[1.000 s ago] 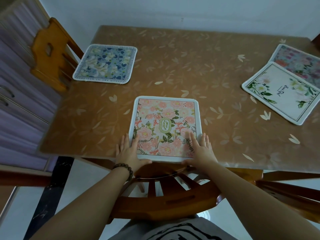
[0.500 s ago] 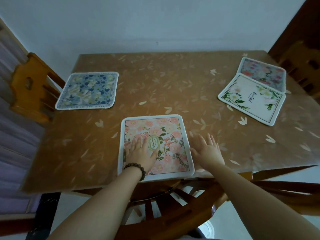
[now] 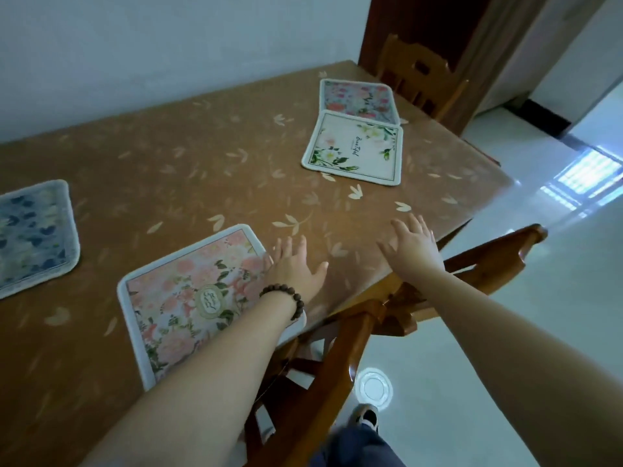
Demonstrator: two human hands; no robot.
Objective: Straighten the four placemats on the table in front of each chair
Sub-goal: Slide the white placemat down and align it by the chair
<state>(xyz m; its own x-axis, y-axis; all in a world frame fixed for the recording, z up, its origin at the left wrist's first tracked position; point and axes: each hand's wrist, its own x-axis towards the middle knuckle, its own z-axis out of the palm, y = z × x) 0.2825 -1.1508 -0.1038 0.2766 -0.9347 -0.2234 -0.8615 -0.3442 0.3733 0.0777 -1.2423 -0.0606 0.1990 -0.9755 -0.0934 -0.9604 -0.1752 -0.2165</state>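
Note:
A pink floral placemat (image 3: 188, 305) lies at the near edge of the brown table (image 3: 188, 163). A blue floral placemat (image 3: 32, 234) sits at the left. At the far right a white placemat with green leaves (image 3: 357, 150) lies crooked, its far edge overlapping a pink and grey placemat (image 3: 357, 97). My left hand (image 3: 295, 267), with a bead bracelet on the wrist, is flat with spread fingers at the right edge of the pink mat. My right hand (image 3: 413, 246) hovers with fingers spread over the bare table near its corner. Neither hand holds anything.
A wooden chair (image 3: 340, 358) stands tucked under the near edge below my arms. Another wooden chair (image 3: 418, 75) stands at the far right end, by a dark door frame. White floor lies to the right, with my shoe (image 3: 367, 416) on it.
Both hands have come off the pink placemat and moved right. The view has swung right toward the two overlapping mats, and the pink mat stays at the near edge.

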